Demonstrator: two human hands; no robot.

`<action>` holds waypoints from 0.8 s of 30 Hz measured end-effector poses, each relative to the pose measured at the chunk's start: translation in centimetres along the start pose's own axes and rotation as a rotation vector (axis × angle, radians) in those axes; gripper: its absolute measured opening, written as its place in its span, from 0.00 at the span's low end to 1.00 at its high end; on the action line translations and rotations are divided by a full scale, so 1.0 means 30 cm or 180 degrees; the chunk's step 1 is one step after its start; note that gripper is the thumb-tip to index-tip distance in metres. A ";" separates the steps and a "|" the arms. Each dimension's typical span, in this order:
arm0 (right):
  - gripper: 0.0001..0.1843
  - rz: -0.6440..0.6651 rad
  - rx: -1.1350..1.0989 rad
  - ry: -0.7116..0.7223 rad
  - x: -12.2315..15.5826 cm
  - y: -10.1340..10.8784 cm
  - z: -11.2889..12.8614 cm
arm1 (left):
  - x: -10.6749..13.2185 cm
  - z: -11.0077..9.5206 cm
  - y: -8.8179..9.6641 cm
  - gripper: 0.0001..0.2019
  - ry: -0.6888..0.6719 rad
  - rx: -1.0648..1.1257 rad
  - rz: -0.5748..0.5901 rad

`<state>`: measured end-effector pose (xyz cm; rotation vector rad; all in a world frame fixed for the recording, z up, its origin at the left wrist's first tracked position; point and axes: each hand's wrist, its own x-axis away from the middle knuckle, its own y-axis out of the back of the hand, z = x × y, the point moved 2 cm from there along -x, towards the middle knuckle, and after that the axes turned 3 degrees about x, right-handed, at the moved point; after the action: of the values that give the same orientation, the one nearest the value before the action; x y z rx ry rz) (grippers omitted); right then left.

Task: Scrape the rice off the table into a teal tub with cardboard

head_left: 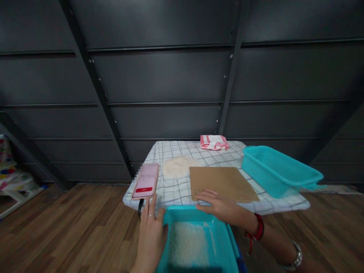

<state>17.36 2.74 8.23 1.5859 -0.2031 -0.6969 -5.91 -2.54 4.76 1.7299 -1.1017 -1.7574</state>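
You have two hands in view, both bare, and two turquoise bins. The near bin (223, 242) sits right in front of you at the close edge of the bench (176, 193), with one bed of white, rice-like grains (189, 244) inside. Your left hand (150, 231) lies along its left rim, the grip spread, fingers stretched forward and holding nothing visible; you cannot tell from here whether the thumb presses on the rim. One ring (151, 215) shows on that hand.

Your right hand (214, 204) is flattened, its grip open and closed around nothing, with the fingers over the near left corner of the one brown board (226, 184) and the thumb by the bin's far rim. Two bands circle that arm: one red bracelet (259, 226) and one silver bracelet (297, 258).

One checked cloth (160, 151) covers the bench. On it you have one loose heap of pale grains (179, 166) just left of the board's far part, one pink phone (146, 180) at the left edge near your left fingertips, and one folded red-and-white towel (214, 142) at the back. The second bin (261, 174) stands at the right, its inside mostly hidden by its wall.
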 end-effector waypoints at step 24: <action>0.16 0.0146 0.0484 0.0480 -0.011 0.008 0.004 | -0.026 -0.022 0.079 0.17 0.0340 -0.0389 0.1627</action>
<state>17.10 2.76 8.55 1.7657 -0.1841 -0.5337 -5.71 -3.48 7.15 1.3038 -1.2271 -1.3678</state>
